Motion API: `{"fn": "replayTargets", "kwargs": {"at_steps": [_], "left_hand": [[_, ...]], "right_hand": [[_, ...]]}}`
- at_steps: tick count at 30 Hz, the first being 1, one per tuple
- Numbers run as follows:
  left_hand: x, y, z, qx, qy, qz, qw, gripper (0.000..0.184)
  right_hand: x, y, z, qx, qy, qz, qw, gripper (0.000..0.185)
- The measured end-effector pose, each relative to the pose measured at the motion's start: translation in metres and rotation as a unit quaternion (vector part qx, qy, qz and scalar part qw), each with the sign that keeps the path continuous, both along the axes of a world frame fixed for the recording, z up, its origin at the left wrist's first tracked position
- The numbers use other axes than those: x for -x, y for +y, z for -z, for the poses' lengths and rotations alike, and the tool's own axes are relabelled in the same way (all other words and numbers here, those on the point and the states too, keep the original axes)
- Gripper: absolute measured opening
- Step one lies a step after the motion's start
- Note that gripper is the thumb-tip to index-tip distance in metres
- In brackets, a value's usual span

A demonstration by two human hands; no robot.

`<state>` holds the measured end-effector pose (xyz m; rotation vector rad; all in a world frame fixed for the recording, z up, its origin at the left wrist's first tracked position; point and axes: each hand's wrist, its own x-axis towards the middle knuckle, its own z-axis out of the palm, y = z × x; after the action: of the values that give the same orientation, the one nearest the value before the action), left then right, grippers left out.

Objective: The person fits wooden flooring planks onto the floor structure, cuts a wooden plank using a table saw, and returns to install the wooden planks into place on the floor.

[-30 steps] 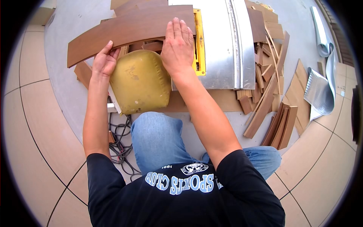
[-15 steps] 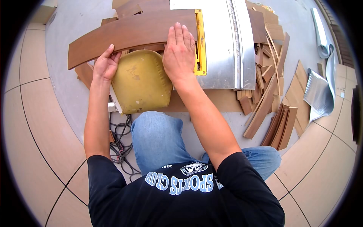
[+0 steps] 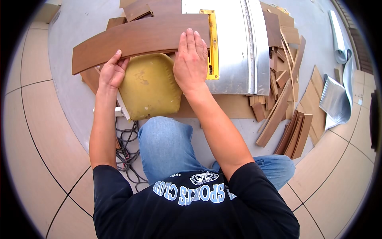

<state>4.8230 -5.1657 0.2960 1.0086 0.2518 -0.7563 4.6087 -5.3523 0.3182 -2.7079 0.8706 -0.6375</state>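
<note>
A long brown plank [image 3: 135, 38] lies crosswise at the upper left, its right end against the yellow insert [image 3: 215, 47] of a metal table saw top [image 3: 234, 59]. My left hand [image 3: 113, 71] grips the plank's near edge, thumb on top and fingers partly hidden beneath. Flat on the plank's right end rests my right hand [image 3: 191, 59], its fingers stretched out and close together. Just below the plank, between my forearms, is a yellow-green rounded cover [image 3: 150, 85] with stains. The blade is not visible.
Brown offcuts [image 3: 278, 79] lie piled right of the metal top, with stacked strips [image 3: 294, 133] nearer me. Dark cables [image 3: 127, 151] coil beside my knee [image 3: 163, 143]. Cardboard [image 3: 314, 103] and silvery foil sheeting [image 3: 336, 99] are at the far right. More boards lie beyond the plank.
The plank has shifted slightly toward me and to the right, uncovering more boards behind it. Both hands have moved with it, keeping their places on it.
</note>
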Motion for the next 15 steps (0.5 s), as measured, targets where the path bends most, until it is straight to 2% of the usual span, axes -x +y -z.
{"fn": "replayTargets", "kwargs": {"at_steps": [15], "left_hand": [[0.0066, 0.0081, -0.0014, -0.014, 0.005, 0.002, 1.0, 0.03]], "right_hand": [[0.0074, 0.007, -0.0001, 0.0, 0.001, 0.002, 1.0, 0.054]]}}
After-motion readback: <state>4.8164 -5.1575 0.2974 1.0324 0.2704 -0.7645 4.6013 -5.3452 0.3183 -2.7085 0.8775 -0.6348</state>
